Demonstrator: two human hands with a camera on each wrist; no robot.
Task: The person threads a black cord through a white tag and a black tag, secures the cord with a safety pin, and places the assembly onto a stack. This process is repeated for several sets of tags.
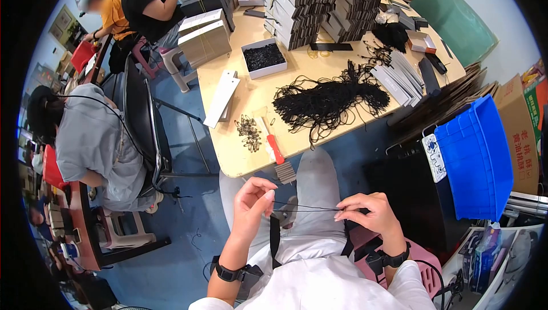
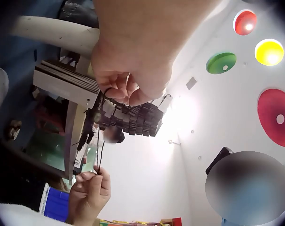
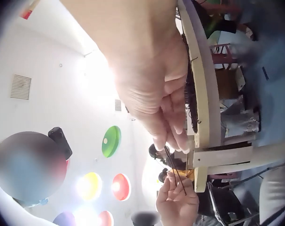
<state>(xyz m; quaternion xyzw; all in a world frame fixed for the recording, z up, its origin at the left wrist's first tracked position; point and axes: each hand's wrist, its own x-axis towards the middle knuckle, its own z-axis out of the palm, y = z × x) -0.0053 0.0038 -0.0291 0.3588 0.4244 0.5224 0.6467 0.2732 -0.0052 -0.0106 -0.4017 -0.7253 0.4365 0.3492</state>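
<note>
A thin black cord (image 1: 308, 208) stretches between the two hands above the lap. The left hand (image 1: 254, 206) pinches one end between thumb and curled fingers; in the left wrist view a loop of the cord (image 2: 105, 94) passes round a fingertip of that hand (image 2: 133, 70). The right hand (image 1: 368, 212) pinches the other end between thumb and fingertips, its fingers fairly straight. In the right wrist view two strands (image 3: 174, 167) run from the right fingertips to the left hand (image 3: 178, 205). A heap of black cords (image 1: 331, 101) lies on the table beyond.
On the table (image 1: 228, 158) are small metal pins (image 1: 249, 133), a red-handled tool (image 1: 275, 149), a white box of black pieces (image 1: 264, 59), white tags (image 1: 222, 99) and tall stacks of tags (image 1: 308, 7). A blue crate (image 1: 476, 158) stands at the right. People sit at the left.
</note>
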